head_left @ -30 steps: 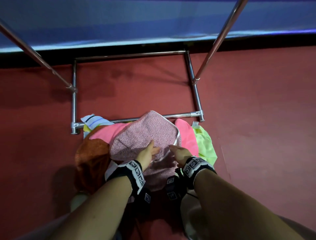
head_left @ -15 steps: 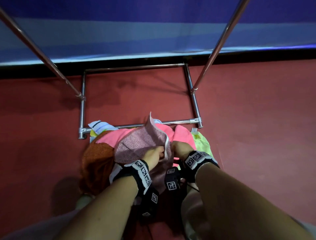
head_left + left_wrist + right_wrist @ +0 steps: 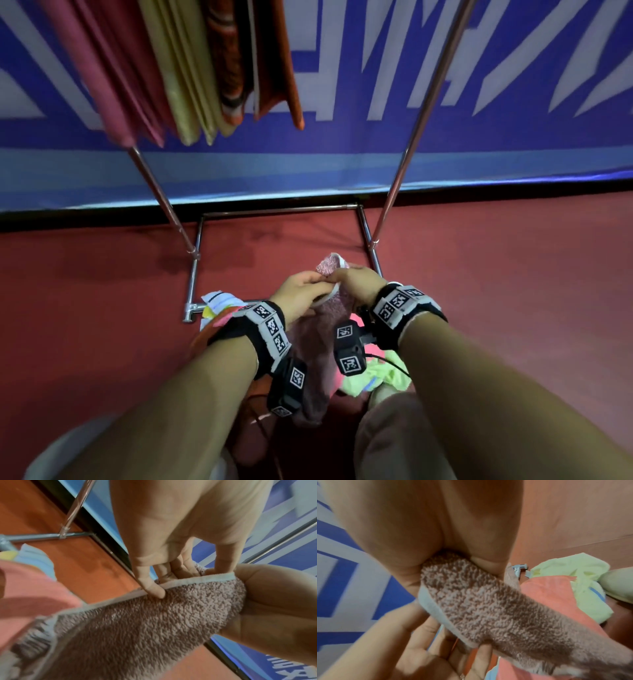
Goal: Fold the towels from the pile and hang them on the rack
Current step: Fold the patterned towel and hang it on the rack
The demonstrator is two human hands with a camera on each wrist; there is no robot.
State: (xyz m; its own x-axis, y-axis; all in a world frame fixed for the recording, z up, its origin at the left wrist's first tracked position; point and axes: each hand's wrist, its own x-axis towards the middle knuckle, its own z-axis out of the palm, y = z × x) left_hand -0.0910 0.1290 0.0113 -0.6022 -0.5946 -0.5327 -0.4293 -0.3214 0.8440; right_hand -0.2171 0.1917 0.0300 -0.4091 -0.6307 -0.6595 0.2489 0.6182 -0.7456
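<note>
Both forearms reach forward and converge, marker bands on the wrists, hands meeting above the pile. Left hand [image 3: 297,298]: fingers curled, one fingertip [image 3: 155,591] on the front of the white hem and the others behind it, pinching the mauve terry towel [image 3: 317,346]. Right hand [image 3: 360,281]: clenched round the towel's bunched top end, just beside the left hand.

The towel hangs from this grip between the two wrists, its lower end near the person's legs.

Under it, the pile [image 3: 380,378] lies on the red floor [image 3: 513,308]: coral-pink and lime-green towels, with a pale striped one at the left touching the rack [image 3: 412,137] base bar.

Beyond, the rack's chrome base frame and two slanting uprights.

Farthest, upper left: folded towels on the rack [image 3: 205,68] in pink, yellow and orange, in front of a blue-and-white banner [image 3: 513,85].
</note>
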